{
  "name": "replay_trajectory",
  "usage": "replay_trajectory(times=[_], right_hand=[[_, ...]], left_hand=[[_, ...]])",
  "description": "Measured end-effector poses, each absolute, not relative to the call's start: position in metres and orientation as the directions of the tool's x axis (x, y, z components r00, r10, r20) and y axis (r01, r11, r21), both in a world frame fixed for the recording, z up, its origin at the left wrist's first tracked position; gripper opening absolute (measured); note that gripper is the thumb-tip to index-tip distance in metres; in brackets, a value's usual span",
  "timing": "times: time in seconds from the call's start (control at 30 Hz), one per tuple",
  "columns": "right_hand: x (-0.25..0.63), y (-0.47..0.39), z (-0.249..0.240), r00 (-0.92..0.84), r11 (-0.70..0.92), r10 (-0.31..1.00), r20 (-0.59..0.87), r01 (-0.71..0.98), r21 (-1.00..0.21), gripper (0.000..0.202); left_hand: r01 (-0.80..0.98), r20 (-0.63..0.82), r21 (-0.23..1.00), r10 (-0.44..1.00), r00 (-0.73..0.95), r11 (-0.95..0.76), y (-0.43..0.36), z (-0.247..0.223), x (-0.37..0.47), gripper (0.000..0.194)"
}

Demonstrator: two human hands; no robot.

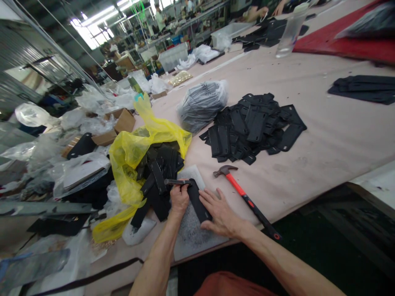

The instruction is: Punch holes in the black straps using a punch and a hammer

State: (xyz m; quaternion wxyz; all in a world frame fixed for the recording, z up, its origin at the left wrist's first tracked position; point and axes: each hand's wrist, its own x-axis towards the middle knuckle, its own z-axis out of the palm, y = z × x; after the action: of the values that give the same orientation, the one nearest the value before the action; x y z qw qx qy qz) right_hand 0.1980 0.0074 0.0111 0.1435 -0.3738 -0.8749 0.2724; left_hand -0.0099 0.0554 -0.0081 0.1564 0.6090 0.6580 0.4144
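My left hand [180, 198] is closed round a dark metal tool [176, 181], whose one end meets the top of a black strip [197, 200]. That strip lies on a pale, speckled board [193, 234] near the table's front edge. Fingers spread, my right hand [219, 211] rests against the strip's right side. To the right lies a hammer [243, 195] with a red and black handle, its head pointing away from me. A yellow bag [126, 154] on the left spills black pieces [163, 168] beside my left hand.
Beyond the hammer is a heap of black pieces [253, 123], next to a filled plastic bag [202, 105]. A clear bottle [290, 33] stands farther back. Cardboard and plastic bags crowd the left. People's hands [257, 14] show at the far edge.
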Motion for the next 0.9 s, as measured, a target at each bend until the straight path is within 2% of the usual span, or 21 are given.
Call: replay_trajectory(times=[0.1, 0.37, 0.7, 0.9], right_hand=[[0.210, 0.015, 0.010, -0.735, 0.604, 0.677, 0.044, 0.521, -0.603, 0.081], [0.177, -0.009, 0.005, -0.573, 0.533, 0.813, 0.103, 0.660, -0.530, 0.077], [0.177, -0.007, 0.006, -0.583, 0.525, 0.809, 0.075, 0.659, -0.538, 0.078], [0.174, -0.009, 0.004, -0.581, 0.523, 0.811, 0.070, 0.665, -0.533, 0.079]], left_hand=[[0.672, 0.296, 0.736, 0.932, -0.210, -0.083, 0.055, -0.009, -0.010, 0.020], [0.656, 0.290, 0.751, 0.932, -0.216, -0.082, 0.056, -0.008, -0.009, 0.020], [0.663, 0.273, 0.746, 0.937, -0.219, -0.062, 0.059, -0.008, -0.010, 0.019], [0.718, 0.267, 0.696, 0.924, -0.274, 0.012, 0.060, -0.012, -0.005, 0.020]])
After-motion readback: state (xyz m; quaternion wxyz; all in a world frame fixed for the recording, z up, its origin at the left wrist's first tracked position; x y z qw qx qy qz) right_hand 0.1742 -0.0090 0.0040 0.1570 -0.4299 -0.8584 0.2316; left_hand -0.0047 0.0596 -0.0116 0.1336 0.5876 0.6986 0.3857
